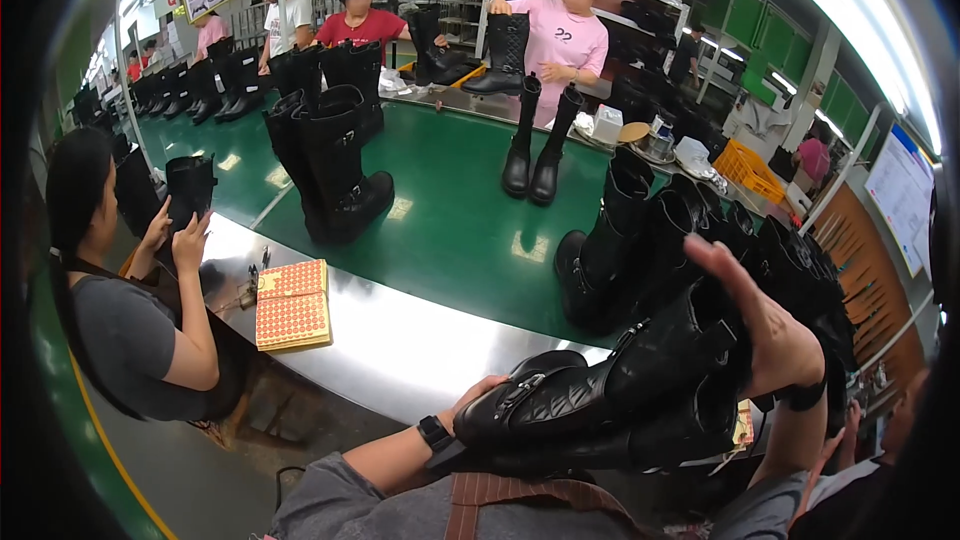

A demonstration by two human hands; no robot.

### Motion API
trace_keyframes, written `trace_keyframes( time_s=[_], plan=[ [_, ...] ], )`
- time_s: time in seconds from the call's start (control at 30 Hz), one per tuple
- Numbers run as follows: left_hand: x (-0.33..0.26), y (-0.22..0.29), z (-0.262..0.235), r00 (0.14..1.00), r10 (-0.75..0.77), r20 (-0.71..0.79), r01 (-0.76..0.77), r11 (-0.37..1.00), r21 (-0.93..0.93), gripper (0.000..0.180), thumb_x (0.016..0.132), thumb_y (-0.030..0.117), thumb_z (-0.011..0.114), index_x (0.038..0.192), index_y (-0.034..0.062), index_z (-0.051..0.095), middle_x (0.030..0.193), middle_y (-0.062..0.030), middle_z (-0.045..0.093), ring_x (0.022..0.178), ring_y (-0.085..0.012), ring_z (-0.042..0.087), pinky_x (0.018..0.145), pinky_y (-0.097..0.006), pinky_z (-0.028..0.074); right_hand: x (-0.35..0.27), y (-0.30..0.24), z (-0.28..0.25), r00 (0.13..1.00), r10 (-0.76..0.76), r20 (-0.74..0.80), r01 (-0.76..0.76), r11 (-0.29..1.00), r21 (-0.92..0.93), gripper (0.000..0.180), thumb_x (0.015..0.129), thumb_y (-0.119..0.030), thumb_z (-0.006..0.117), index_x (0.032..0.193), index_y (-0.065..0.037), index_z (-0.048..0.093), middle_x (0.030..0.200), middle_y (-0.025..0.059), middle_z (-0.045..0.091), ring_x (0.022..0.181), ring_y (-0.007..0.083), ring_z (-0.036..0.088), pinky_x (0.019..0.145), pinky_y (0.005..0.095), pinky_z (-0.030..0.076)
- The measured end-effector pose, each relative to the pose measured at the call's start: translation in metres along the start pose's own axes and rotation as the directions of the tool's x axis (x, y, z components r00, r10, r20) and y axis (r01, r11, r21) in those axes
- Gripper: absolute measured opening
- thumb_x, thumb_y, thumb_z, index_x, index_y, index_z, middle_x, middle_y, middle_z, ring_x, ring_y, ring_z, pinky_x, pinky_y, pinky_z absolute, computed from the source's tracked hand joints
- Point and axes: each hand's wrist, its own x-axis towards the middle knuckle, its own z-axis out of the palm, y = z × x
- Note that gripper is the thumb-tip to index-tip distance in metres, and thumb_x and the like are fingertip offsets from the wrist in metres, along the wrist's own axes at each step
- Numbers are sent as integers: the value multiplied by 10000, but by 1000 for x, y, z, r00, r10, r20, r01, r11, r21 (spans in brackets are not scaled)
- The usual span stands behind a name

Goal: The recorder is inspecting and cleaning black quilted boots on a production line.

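A pair of tall black boots (580,405) with buckled straps and a quilted panel lies sideways in front of my body, shafts toward the right. My left hand (480,402), below a dark wristwatch, grips them at the foot end; its fingers are partly hidden behind the leather. Beside the open shaft tops, my right hand (775,335) is raised with its fingers stretched out and nothing seen in it. Whether its palm touches the shaft rim, I cannot tell.
Black boots (605,245) crowd the green table (450,250) at right; another pair (340,170) stands left of centre. A yellow patterned box (292,305) sits on the metal ledge (375,350). A co-worker (140,290) handles a boot at left; others work across the table.
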Motion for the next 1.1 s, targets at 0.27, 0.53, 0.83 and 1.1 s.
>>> trace_keyframes(
  time_s=[0.27, 0.53, 0.83, 1.1],
  plan=[
    [-18, 12, 46, 984, 179, 10, -167, 897, 408, 439, 1035, 232, 371, 1388, -5, 480, 1329, -202, 590, 1156, -274, 638, 1047, -427, 502, 65, 21, 4, 972, 129, 198, -150, 984, 98, 512, 602, -110, 863, 1055, -8, 648, 936, 109, 701, 852, 252, 681, 792, 326, 524],
    [-42, 65, 51, 957, 286, -57, -265, 933, 243, 498, 1071, 346, 302, 1446, 47, 436, 1405, -127, 547, 1283, -264, 541, 1130, -443, 402, 170, 34, 14, 947, 195, 254, -257, 937, 238, 382, 753, -74, 831, 1077, 8, 645, 888, 30, 700, 832, 64, 585, 779, 257, 495],
    [-97, 185, 4, 789, 585, -187, -501, 790, 354, 455, 1022, 385, 439, 1338, 65, 504, 1131, -181, 635, 999, -294, 635, 913, -430, 517, 354, 157, 27, 777, 629, -11, -626, 776, 77, 357, 844, -184, 780, 1055, 82, 671, 980, 93, 710, 909, 135, 652, 792, 284, 521],
    [-95, 194, -8, 747, 617, -248, -490, 763, 422, 354, 1029, 254, 439, 1263, 7, 537, 978, -148, 672, 899, -275, 657, 842, -404, 519, 484, 312, 91, 650, 583, -488, -733, 650, -200, 518, 810, -361, 764, 1036, 94, 665, 1077, 287, 680, 1012, 396, 678, 850, 436, 528]
  ],
)
